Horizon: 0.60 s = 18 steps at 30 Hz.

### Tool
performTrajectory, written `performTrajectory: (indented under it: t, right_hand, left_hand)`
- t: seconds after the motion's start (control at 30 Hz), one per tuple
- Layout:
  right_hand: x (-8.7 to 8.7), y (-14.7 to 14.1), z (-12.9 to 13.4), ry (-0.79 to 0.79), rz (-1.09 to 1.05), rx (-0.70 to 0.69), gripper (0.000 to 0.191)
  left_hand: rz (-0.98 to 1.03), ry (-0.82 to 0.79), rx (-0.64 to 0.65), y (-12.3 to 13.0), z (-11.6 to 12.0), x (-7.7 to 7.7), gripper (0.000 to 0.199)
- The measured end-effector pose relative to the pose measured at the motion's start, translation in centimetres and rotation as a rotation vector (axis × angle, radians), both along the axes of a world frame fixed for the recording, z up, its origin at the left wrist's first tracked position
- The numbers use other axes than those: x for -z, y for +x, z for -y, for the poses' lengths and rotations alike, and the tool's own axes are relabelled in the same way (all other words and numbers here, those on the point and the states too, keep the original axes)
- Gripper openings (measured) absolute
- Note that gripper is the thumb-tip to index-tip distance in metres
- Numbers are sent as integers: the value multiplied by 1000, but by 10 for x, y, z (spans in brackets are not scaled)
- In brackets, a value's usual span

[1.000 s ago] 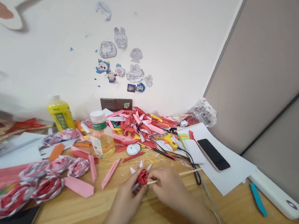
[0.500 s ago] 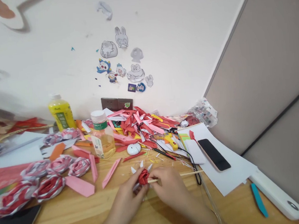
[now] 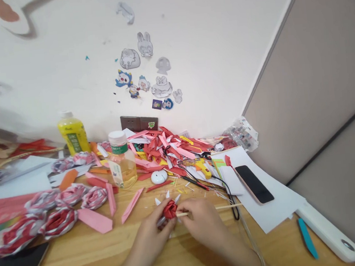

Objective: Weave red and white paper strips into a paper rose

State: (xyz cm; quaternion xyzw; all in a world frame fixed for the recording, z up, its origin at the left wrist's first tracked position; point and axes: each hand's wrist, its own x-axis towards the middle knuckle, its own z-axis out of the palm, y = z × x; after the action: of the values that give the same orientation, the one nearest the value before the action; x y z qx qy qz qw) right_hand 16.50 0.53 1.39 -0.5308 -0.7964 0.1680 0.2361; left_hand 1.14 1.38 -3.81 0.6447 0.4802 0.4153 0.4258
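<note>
Blk-screen phone (image 3: 254, 184) on wht. paper (image 3: 264, 218)

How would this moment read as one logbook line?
Left hand: holds red paper rose | right hand: grips thin stick, tip beside rose, contact unclear | nearby: pink paper strip, white case, yellow glue gun

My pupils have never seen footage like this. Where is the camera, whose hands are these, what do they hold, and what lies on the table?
There is no machine: these are a person's two bare hands. One camera, worn on that person's head, looks forward and down. The left hand holds a red flower, apparently paper; pale pointed tips show beyond it. The right hand pinches a thin stick, its end close to the flower; whether they touch is unclear. On the wooden table are a heap of folded paper strips, a yellow bottle, a clear bottle, a glue gun and, at left, striped twisted coils.
</note>
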Motion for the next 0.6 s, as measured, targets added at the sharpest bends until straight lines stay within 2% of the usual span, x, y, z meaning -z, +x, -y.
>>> performTrajectory:
  t: [0.4, 0.6]
  right_hand:
    - [1, -4, -2, -25, 73, 43, 8]
    - [2, 0, -3, -20, 25, -2, 7]
  left_hand:
    - [16, 0, -2, -1, 1, -2, 44]
    - [49, -21, -9, 0, 0, -2, 45]
